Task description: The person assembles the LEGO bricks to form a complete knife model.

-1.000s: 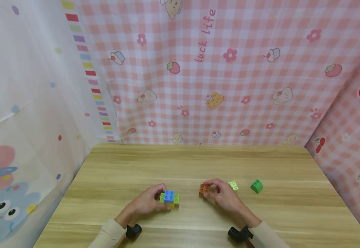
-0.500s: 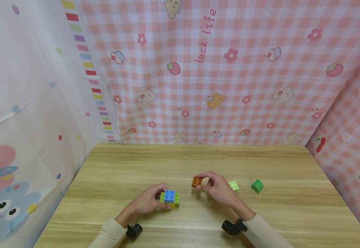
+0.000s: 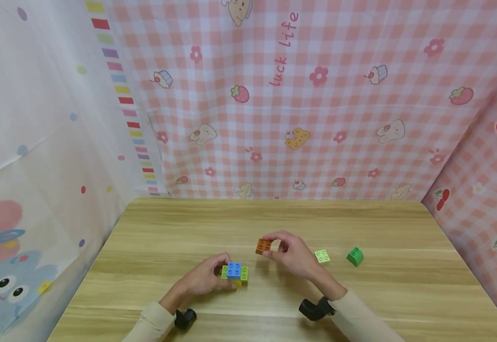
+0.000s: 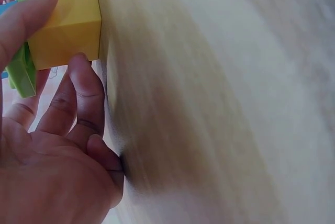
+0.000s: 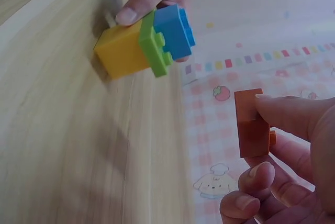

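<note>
My left hand (image 3: 205, 276) grips a small stack of toy bricks on the table, thumb and fingertips on its yellow bottom block (image 4: 68, 28). On the yellow block lies a flat lime-green brick (image 5: 153, 43), wider than it, and a blue brick (image 3: 234, 270) with studs up tops the stack. My right hand (image 3: 293, 254) pinches an orange-brown brick (image 3: 263, 246) between thumb and fingers, studs up. In the right wrist view this orange-brown brick (image 5: 252, 124) is held above the table, apart from the stack, which stands to its left in the head view.
A flat light-green brick (image 3: 322, 256) lies on the wooden table (image 3: 180, 223) just right of my right hand. Farther right sits a dark green brick with a rounded side (image 3: 354, 256). Patterned cloth (image 3: 270, 118) hangs behind the table and along both sides.
My right hand has moved left and away from me with the orange-brown brick, uncovering more of the light-green brick. The left hand and its stack stay in place.
</note>
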`<state>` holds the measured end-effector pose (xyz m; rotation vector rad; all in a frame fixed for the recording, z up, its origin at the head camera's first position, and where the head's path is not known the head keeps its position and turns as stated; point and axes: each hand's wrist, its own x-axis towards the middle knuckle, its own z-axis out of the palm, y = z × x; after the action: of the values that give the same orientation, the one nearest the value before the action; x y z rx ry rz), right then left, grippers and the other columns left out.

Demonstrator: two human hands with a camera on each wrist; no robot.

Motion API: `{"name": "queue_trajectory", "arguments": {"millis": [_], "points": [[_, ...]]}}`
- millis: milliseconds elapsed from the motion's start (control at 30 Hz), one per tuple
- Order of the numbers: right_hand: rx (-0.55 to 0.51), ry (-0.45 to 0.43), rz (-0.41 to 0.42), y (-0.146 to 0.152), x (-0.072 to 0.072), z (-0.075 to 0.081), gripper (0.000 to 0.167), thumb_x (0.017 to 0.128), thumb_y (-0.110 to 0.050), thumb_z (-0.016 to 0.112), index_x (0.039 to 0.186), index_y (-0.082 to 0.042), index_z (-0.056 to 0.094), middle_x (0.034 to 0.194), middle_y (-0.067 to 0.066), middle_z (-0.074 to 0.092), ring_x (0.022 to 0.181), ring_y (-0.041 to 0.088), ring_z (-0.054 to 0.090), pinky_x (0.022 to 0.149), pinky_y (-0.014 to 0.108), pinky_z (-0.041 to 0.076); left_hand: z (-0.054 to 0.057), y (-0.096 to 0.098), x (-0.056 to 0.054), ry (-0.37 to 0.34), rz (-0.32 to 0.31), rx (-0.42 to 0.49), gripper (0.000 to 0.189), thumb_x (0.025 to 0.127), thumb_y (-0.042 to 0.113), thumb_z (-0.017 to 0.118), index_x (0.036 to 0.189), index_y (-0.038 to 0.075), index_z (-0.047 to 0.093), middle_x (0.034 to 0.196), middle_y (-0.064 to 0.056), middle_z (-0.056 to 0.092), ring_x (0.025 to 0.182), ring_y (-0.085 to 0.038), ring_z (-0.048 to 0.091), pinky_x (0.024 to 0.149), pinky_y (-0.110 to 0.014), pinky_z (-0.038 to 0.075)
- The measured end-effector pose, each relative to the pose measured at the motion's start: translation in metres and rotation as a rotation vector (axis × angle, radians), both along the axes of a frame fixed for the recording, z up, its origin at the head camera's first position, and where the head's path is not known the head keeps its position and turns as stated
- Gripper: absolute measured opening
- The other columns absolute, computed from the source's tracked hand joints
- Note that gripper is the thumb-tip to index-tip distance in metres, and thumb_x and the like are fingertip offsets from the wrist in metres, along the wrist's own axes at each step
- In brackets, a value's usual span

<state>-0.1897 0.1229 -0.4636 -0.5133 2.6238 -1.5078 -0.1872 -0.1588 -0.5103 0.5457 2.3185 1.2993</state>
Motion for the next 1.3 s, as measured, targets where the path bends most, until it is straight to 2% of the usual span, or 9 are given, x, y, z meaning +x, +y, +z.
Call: {"name": "queue_trajectory", "arguments": {"millis": [467,1033,1300], "points": [[-0.053,0.013,0.099,-0.024,0.003,0.007,0.033,0.085,-0.014,0.078,0.118,-0.015,0.070,0.107,0.001,0.064,0.065,0.008,0.049,0.055,0.020,0.039,-0.002,0.000,-0.001,0.025,-0.024,0.018,0.031,0.081,0.022,0.083,0.097,0.017,0.056,0.100,0.002,0.061,0.090,-0.019,0.052,0.077,-0.032,0.040],[-0.072,-0.007,0.178,-0.046,0.010,0.004,0.035,0.085,-0.014,0.078,0.119,-0.016,0.069,0.110,-0.002,0.064,0.063,0.006,0.048,0.056,0.020,0.040,-0.003,0.000,-0.001,0.004,-0.018,0.048,0.030,0.082,0.020,0.082,0.098,0.016,0.056,0.105,0.001,0.063,0.091,-0.019,0.052,0.076,-0.032,0.041],[-0.049,0.004,0.201,-0.053,0.012,-0.001,0.031,0.086,-0.015,0.078,0.116,-0.019,0.071,0.108,-0.003,0.062,0.065,0.007,0.049,0.057,0.021,0.042,-0.002,0.001,0.000,0.024,-0.009,0.027,0.031,0.081,0.024,0.083,0.103,0.021,0.061,0.102,0.003,0.062,0.087,-0.018,0.050,0.072,-0.030,0.038]]}}
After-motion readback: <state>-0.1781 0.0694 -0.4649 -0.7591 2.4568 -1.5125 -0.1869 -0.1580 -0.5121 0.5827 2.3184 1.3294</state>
